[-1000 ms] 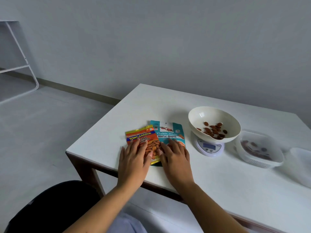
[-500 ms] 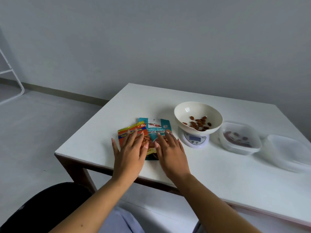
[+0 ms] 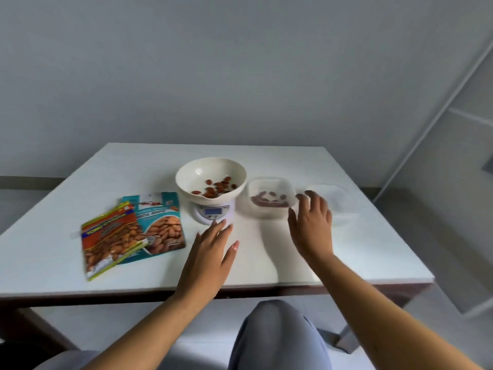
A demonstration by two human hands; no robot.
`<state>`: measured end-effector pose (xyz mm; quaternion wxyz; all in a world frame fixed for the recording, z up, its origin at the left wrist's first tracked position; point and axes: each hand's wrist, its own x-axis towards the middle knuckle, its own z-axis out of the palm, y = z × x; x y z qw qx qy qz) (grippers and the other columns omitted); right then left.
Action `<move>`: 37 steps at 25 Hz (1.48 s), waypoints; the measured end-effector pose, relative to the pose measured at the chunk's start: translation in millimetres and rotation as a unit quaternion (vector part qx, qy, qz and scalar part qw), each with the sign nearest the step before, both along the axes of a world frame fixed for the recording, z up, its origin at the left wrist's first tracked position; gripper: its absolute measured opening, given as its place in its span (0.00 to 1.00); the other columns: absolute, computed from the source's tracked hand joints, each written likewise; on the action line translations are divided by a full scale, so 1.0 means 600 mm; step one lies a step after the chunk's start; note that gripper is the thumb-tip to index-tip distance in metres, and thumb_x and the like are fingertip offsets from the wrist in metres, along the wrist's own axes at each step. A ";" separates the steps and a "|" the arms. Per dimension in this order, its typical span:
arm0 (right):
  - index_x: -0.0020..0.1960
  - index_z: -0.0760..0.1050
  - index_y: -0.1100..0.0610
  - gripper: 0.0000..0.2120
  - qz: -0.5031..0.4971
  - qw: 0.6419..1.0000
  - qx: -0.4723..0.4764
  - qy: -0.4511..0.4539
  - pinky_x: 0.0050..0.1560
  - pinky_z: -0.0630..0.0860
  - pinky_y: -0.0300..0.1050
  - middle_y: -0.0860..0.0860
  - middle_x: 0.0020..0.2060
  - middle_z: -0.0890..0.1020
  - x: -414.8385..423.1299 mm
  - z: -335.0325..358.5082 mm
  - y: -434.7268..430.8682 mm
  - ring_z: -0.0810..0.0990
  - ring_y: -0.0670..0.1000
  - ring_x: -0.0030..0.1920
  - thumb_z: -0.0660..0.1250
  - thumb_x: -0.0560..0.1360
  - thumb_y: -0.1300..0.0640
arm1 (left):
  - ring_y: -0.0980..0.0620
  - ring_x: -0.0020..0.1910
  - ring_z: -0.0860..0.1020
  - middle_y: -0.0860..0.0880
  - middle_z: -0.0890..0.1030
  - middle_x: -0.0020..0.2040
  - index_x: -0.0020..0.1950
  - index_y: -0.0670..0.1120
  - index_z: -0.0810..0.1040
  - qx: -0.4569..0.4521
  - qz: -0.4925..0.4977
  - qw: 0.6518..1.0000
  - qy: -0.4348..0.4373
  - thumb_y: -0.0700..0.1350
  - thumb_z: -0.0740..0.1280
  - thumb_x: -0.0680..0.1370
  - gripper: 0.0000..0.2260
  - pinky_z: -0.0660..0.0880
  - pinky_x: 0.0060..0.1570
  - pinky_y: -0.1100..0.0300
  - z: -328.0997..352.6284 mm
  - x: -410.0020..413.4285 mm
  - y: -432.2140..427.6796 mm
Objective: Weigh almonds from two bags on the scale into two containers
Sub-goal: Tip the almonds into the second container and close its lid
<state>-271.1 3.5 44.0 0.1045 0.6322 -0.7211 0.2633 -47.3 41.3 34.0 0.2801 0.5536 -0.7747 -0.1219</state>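
We have both bare arms stretched forward from the bottom of the view. Our left hand point(image 3: 207, 259) is palm down, its 4 fingers point(image 3: 217, 228) straight and close together, thumb angled out to the right, gripping nothing. Our right hand point(image 3: 312, 228) is further forward and to the right, back of the hand up, fingers loosely spread and slightly curled at the tips, also empty. The 2 hands are well apart.

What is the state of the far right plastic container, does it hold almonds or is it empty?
Empty, as far as the blurred picture shows: the far right container looks clear inside, while the container beside the scale holds brown almonds.
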 end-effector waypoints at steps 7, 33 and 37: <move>0.73 0.64 0.56 0.25 -0.040 0.995 0.087 0.039 0.75 0.45 0.61 0.57 0.73 0.67 -0.127 -0.015 0.025 0.62 0.60 0.74 0.48 0.81 0.45 | 0.53 0.75 0.60 0.50 0.67 0.74 0.72 0.47 0.69 0.037 -0.040 0.998 0.040 0.49 0.60 0.81 0.20 0.58 0.74 0.55 -0.018 -0.067 -0.006; 0.54 0.78 0.59 0.10 0.081 0.854 0.122 -0.500 0.44 0.72 0.42 0.53 0.47 0.82 0.043 -0.024 0.065 0.78 0.53 0.46 0.59 0.80 0.58 | 0.46 0.73 0.55 0.48 0.56 0.73 0.78 0.51 0.47 0.082 -0.064 0.970 -0.222 0.77 0.65 0.59 0.56 0.62 0.69 0.47 0.060 -0.039 -0.009; 0.51 0.80 0.59 0.09 0.098 0.841 0.118 -0.518 0.37 0.73 0.38 0.53 0.42 0.83 0.075 -0.025 0.053 0.78 0.52 0.39 0.61 0.78 0.61 | 0.48 0.72 0.58 0.51 0.60 0.72 0.77 0.54 0.52 0.032 -0.042 0.980 -0.191 0.79 0.59 0.56 0.55 0.64 0.68 0.49 0.049 -0.002 -0.006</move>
